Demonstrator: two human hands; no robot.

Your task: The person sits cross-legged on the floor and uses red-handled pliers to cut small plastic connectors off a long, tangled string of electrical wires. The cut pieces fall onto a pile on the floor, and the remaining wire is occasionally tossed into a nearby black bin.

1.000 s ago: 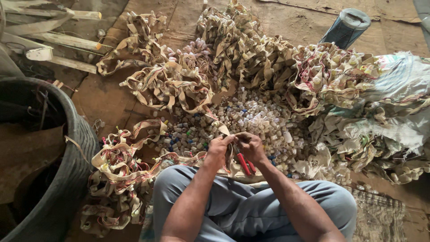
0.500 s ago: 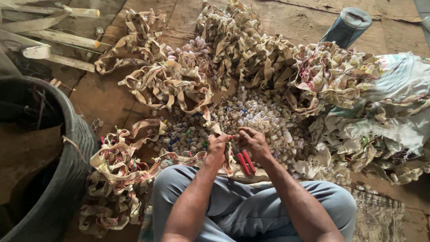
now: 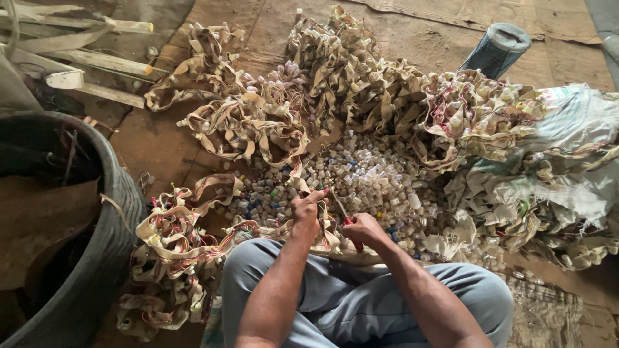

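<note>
My left hand (image 3: 307,207) pinches a beige fabric strip (image 3: 298,177) studded with small plastic holders, just above my knees. My right hand (image 3: 365,229) grips red-handled cutters (image 3: 349,225) whose metal tip points up-left toward the strip by my left fingers. Just beyond both hands lies a heap of small loose pieces (image 3: 361,177), whitish with some blue and green ones. I sit on the floor in grey trousers (image 3: 335,290).
Tangled beige strips with red wires are piled at left (image 3: 180,238), far left (image 3: 238,122), centre back (image 3: 348,71) and right (image 3: 477,116). A large dark tub (image 3: 97,245) stands at left, wooden sticks (image 3: 84,58) behind it, a blue-grey cylinder (image 3: 496,48) at back right, pale sacking (image 3: 567,161) at right.
My right hand has moved slightly right and lower with the cutters, whose tip now points up toward the strip. My left hand stays on the strip.
</note>
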